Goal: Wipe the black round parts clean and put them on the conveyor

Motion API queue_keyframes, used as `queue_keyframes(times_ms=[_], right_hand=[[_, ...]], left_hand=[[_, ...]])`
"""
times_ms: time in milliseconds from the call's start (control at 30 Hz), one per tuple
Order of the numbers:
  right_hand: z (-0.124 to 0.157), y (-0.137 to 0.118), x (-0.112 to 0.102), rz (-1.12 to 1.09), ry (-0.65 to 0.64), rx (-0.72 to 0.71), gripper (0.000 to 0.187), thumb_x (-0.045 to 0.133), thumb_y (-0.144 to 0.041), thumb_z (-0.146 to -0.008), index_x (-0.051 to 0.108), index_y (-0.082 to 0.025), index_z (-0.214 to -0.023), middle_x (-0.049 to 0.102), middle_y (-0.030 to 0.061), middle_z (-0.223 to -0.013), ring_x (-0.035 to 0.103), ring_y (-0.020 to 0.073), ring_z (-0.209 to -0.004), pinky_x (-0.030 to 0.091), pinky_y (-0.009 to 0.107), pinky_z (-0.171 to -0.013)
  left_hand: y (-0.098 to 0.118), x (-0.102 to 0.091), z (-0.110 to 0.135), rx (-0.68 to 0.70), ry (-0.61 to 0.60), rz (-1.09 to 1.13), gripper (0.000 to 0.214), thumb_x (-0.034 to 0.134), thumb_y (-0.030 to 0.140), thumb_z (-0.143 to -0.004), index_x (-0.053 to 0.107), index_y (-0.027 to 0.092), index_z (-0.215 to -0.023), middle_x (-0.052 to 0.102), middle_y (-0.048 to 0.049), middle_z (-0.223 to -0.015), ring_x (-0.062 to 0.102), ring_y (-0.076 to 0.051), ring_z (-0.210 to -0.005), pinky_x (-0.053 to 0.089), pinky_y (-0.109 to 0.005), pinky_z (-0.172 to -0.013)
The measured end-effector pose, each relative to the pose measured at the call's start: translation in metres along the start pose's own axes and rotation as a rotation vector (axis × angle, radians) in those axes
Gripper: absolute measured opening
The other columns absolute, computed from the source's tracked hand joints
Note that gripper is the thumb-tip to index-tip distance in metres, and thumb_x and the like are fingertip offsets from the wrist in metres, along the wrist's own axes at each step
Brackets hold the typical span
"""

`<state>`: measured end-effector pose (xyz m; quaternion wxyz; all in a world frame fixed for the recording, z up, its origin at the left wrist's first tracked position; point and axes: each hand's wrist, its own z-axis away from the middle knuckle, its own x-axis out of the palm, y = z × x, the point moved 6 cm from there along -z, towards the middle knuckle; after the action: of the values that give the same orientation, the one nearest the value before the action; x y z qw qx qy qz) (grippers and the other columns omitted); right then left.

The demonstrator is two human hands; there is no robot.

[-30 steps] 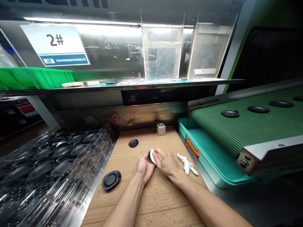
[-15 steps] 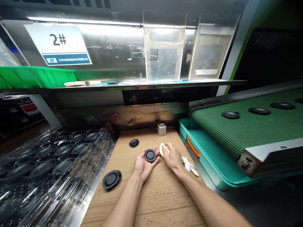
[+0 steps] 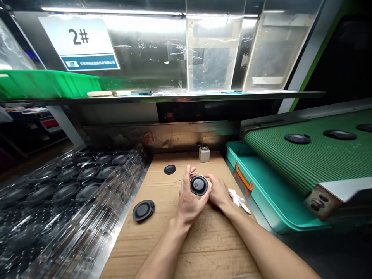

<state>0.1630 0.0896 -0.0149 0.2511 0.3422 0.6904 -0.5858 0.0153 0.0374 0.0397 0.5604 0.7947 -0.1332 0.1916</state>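
My left hand holds a round black plastic part upright by its edge, its face turned towards me, above the cardboard sheet. My right hand is closed just right of the part, its fingers curled behind it; the pale wiping pad it held a moment ago is hidden. Two more black round parts lie on the cardboard: one at the left edge, one farther back.
A clear blister tray filled with black parts lies to the left. A small white bottle stands at the back. A white cloth lies right of my hands. A teal bin sits under a green conveyor carrying more parts.
My left hand turned the black part over and raised it. My right hand, with the pale pad, went from rubbing the part to beside it, then closed in behind it. The camera moved closer.
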Motion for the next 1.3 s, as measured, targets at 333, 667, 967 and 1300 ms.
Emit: queue_keyframes(times_ms=[333,667,967,1300], right_hand=[[0.0,0.003,0.002,-0.007,-0.019,-0.007,0.034,0.056,-0.038,-0.083,0.061,-0.028,-0.115,0.071,0.0051,-0.097,0.064,0.0221,-0.089,0.039,0.025,-0.069],[-0.001,0.003,0.002,-0.068,0.018,-0.017,0.033,0.053,-0.045,-0.084,0.063,-0.029,-0.111,0.071,0.005,-0.098,0.064,0.0241,-0.092,0.042,0.028,-0.072],[0.0,-0.018,-0.008,-0.555,-0.184,-0.129,0.05,0.053,-0.053,-0.084,0.059,-0.018,-0.119,0.07,0.0074,-0.098,0.065,0.0202,-0.083,0.05,0.029,-0.073],[-0.001,-0.013,-0.024,-0.573,-0.014,-0.112,0.044,0.058,-0.05,-0.083,0.066,-0.017,-0.111,0.069,0.0084,-0.106,0.064,0.0207,-0.091,0.05,0.03,-0.082]], left_hand=[[-0.003,0.0,0.001,0.037,-0.075,-0.052,0.092,0.075,-0.007,-0.054,0.045,0.022,-0.136,0.045,-0.0125,-0.142,0.049,-0.024,-0.124,0.034,-0.031,-0.109],[-0.006,-0.002,-0.001,0.052,-0.053,-0.107,0.079,0.076,-0.001,-0.057,0.052,0.022,-0.129,0.047,-0.0118,-0.139,0.048,-0.024,-0.123,0.032,-0.029,-0.109],[-0.028,-0.016,-0.013,-0.001,-0.177,-0.253,0.093,0.072,0.003,-0.058,0.037,0.025,-0.141,0.042,-0.0124,-0.141,0.036,-0.028,-0.133,0.018,-0.039,-0.114],[-0.049,-0.023,-0.016,-0.143,-0.126,-0.245,0.063,0.076,0.021,-0.066,0.055,0.021,-0.126,0.06,-0.0116,-0.124,0.051,-0.025,-0.121,0.034,-0.037,-0.107]])
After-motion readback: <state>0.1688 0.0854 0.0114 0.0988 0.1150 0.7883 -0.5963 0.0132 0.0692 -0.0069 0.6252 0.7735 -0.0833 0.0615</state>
